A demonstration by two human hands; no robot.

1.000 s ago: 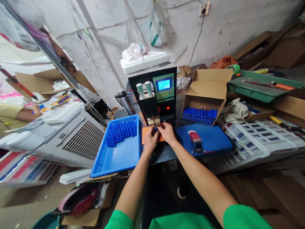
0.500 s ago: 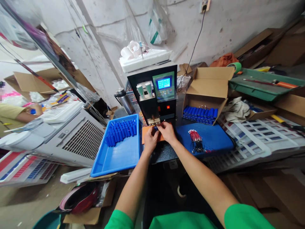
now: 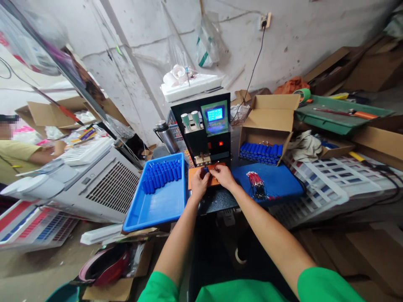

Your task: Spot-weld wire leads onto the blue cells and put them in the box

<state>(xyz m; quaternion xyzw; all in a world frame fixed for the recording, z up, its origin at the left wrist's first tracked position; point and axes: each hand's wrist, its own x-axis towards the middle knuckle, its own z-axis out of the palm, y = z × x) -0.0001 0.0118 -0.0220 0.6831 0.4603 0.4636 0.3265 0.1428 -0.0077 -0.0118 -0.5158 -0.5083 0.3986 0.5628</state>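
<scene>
Beneath the electrodes of a black machine (image 3: 217,144) with a lit screen, my left hand (image 3: 199,183) is closed on a small blue cylinder (image 3: 206,170) over an orange board (image 3: 215,181). My right hand (image 3: 223,175) is pinched just to its right; what its fingers hold is too small to make out. A blue tray (image 3: 157,214) with rows of blue cylinders (image 3: 160,175) lies to the left. On the right, a bundle of red and black wires (image 3: 256,184) rests on a blue surface (image 3: 281,180), and a cardboard box (image 3: 273,119) holds more blue cylinders.
A steel flask (image 3: 167,136) stands behind the tray. At the left are a grey air cooler (image 3: 103,184) and another person (image 3: 22,157). White crates (image 3: 330,180) and a green tray (image 3: 343,113) are at the right.
The head view has shifted slightly. My right hand has moved a little to the right, away from the left hand, and the blue cylinder shows more clearly between them.
</scene>
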